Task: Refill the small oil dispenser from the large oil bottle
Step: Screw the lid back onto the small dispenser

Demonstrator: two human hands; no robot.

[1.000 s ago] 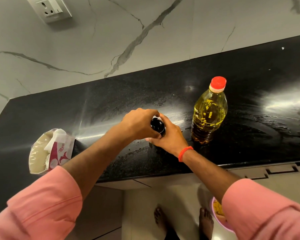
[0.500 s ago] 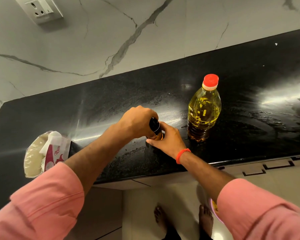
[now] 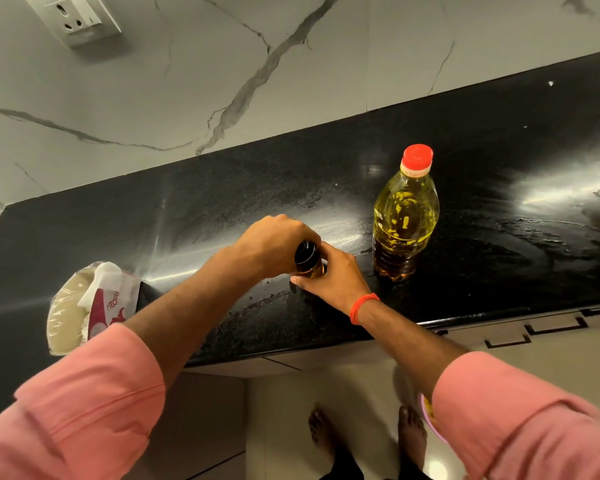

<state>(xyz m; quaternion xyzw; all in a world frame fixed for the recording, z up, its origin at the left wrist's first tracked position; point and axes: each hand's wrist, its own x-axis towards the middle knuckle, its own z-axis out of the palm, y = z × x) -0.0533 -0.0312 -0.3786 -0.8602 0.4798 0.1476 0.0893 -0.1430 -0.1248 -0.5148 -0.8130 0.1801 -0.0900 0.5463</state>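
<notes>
Countertop [image 3: 222,202]: dispenser [image 3: 308,259] between both grips.

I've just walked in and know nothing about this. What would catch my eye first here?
Probably the large oil bottle with its red cap, standing upright and closed on the black counter, right of the hands. At the counter's front edge both hands work on the small oil dispenser: the left hand curls over its dark top, while the right hand holds its body. A white food packet lies at far left.

Red-capped large oil bottle [image 3: 405,220] yellow; small oil dispenser [image 3: 307,259] black-topped, seemingly amber; countertop [image 3: 499,161] black.
</notes>
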